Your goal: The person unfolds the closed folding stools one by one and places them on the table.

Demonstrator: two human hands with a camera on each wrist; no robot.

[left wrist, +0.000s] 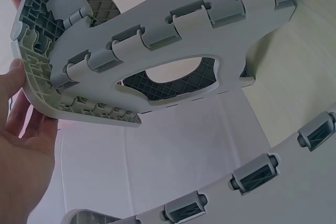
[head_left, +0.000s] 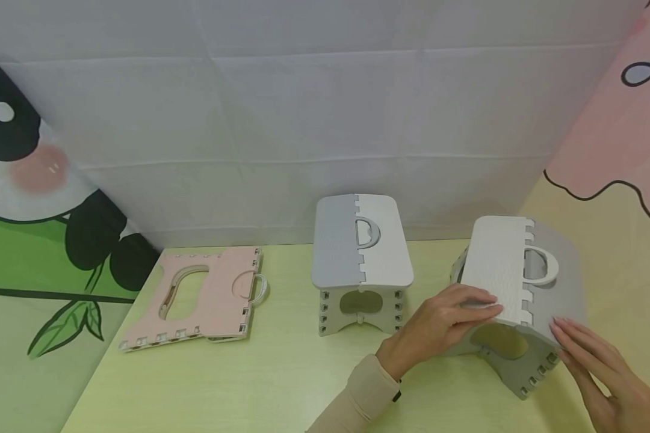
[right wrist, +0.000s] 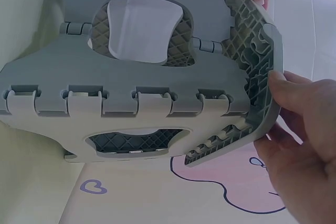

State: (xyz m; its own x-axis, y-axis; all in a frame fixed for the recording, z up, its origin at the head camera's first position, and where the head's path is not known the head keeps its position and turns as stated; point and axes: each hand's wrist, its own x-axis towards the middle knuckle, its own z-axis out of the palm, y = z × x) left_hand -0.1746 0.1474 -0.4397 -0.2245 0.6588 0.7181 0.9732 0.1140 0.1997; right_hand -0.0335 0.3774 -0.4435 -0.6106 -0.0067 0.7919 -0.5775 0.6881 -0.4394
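A grey-and-white folding step stool [head_left: 499, 264] stands unfolded at the right of the table, turned at an angle, with a white loop handle at the middle seam of its top. My left hand [head_left: 444, 322] holds the front edge of the white half, fingers on top and thumb lower down. The right hand [head_left: 609, 367] grips the front corner of the grey half. In both wrist views the stool's ribbed underside [left wrist: 39, 72] and hinged legs [right wrist: 152, 85] show, with thumb and fingers at the seat rim.
A second grey-and-white stool [head_left: 333, 246] stands unfolded at the middle of the table [head_left: 238, 385]. At the left a pink stool [head_left: 233, 282] lies folded flat, its loop handle towards the middle. White cloth [head_left: 314, 120] hangs behind; printed cartoon cloths flank both sides.
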